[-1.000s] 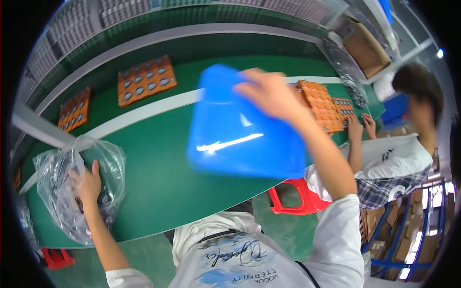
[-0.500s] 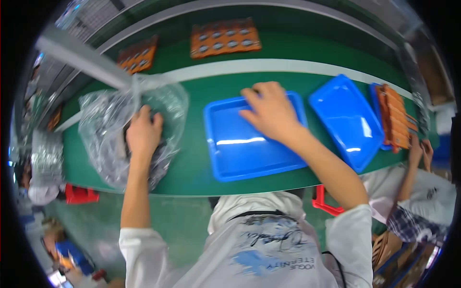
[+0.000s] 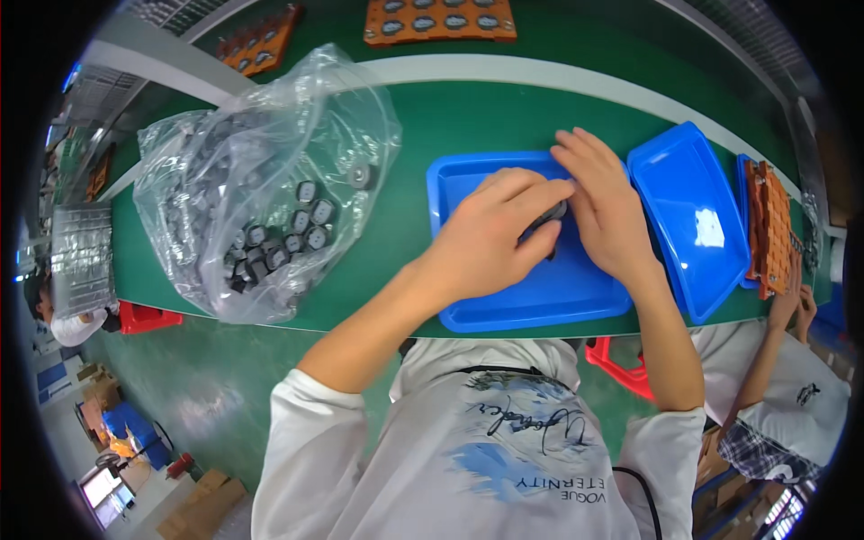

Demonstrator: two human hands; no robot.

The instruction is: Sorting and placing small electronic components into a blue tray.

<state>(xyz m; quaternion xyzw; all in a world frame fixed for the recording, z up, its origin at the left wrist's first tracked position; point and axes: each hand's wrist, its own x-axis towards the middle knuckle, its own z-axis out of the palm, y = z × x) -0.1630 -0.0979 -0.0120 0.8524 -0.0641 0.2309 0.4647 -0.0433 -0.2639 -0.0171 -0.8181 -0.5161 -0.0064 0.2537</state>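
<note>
Dark round part (image 3: pixel 546 219) sits over the middle of the blue tray (image 3: pixel 504 310), pinched between both hands. The left hand (image 3: pixel 490 238) lies across the tray with its fingers (image 3: pixel 540 193) bent onto the part from the near left; the right hand (image 3: pixel 607 211) comes in from the right, its fingers pressed against the same part. Both sets of fingers are closed on it, and most of the part is hidden beneath them, so its exact shape cannot be told.

By the look of it, the step in hand is working or checking this one piece over the tray. The next move would call for a steady pinch and a small, careful motion, since the part is little and mostly covered.

Left on the green worktop (image 3: pixel 405 117) lies a clear bag (image 3: pixel 261 171) of similar dark parts, well apart from the hands. A second blue tray (image 3: pixel 688 216) stands tilted just right of the first.
</note>
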